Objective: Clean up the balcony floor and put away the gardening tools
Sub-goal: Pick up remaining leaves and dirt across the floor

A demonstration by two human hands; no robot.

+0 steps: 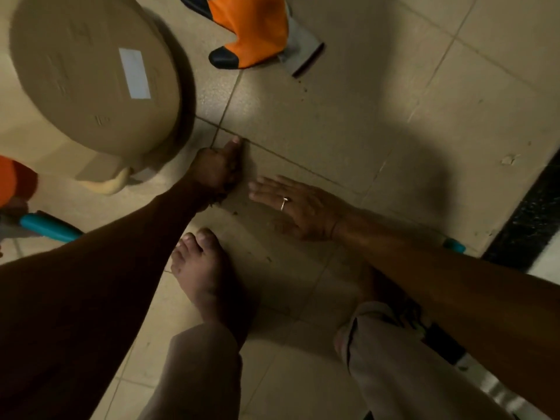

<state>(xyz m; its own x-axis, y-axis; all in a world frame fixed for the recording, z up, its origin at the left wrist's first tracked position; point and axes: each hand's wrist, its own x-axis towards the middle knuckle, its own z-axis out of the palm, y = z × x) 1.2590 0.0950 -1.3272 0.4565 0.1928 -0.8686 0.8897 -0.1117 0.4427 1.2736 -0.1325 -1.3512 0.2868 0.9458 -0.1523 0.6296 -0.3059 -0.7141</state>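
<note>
A bare foot (206, 268) stands on the pale tiled floor (333, 116). Just past its toes, the right hand (298, 209) lies flat on the tiles. Its fingers are straight and close together, and one wears a ring (284, 204). Right beside it, the left hand (216, 171) is bunched up, its fingers curled round dark, crumbly dirt (222, 197). A blue-green tool handle (48, 227) lies on the floor, off to the left. Farther away is a big tan pot (91, 77), showing its round bottom. Past it sits an orange bag (251, 31).
</note>
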